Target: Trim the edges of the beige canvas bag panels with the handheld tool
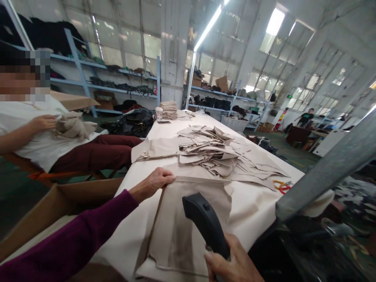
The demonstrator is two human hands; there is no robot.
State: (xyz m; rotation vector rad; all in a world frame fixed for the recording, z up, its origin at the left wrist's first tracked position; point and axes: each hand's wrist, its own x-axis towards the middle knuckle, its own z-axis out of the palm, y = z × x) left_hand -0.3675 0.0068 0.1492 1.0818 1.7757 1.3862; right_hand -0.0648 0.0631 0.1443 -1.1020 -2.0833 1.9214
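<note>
My left hand [154, 184], in a purple sleeve, grips the top edge of a beige fabric panel [182, 231] lying flat on the white-covered cutting table [258, 196]. My right hand [232, 260] holds a black handheld steam iron [205, 223] above the panel, and the iron's underside is hidden. The panel has a stitched, folded border and a darker, damp-looking middle. Beyond my left hand lies a loose pile of beige fabric pieces [205, 149]. Red and yellow scissors [282, 187] lie to the right of the pile.
A seated co-worker's hand [44, 123] holds beige cloth [73, 126] at the left. A cardboard box [61, 203] stands beside the table. A grey metal bar [326, 168] slants across the right. A folded stack [169, 110], a cup [159, 112] and a phone [163, 122] sit farther along the table.
</note>
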